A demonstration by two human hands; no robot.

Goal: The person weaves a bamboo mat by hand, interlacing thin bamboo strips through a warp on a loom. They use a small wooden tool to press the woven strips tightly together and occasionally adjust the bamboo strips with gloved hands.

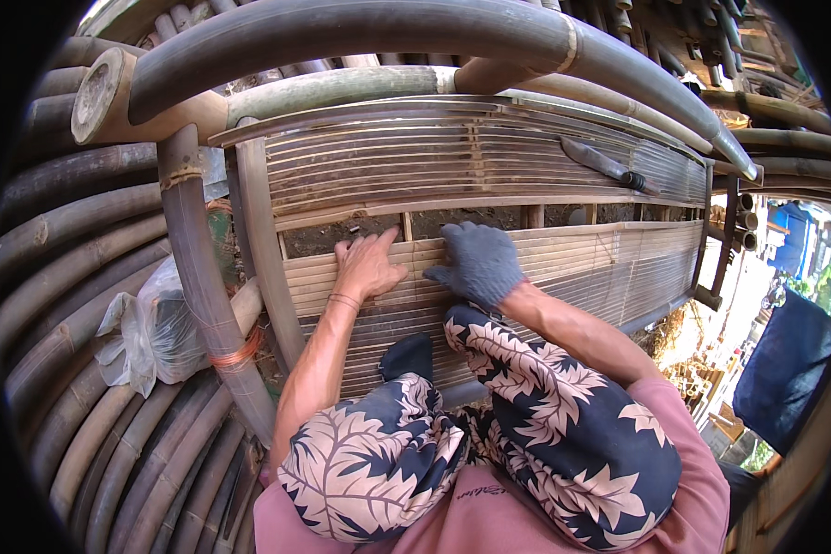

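Note:
My bare left hand (367, 264) lies on the lower slatted bamboo panel (545, 277), fingers spread and fingertips at the edge of the gap. To its right, my right hand (480, 262), in a grey work glove, rests on the same slats with its thumb held apart from the fingers. Both hands look open, though the gloved fingertips are partly hidden. Dark soil and short bamboo crosspieces (407, 226) show in the gap. Beyond it is the upper slatted panel (388, 157), where a broad-bladed knife (609, 166) with a dark handle lies on the right.
A thick bamboo rail (360, 42) arches across the far side. At the left stands a bamboo post (194, 249) bound with orange cord (238, 351). Near it, a clear plastic bag (162, 328) sits on stacked bamboo poles (92, 268). Dark blue cloth (785, 374) hangs at the right.

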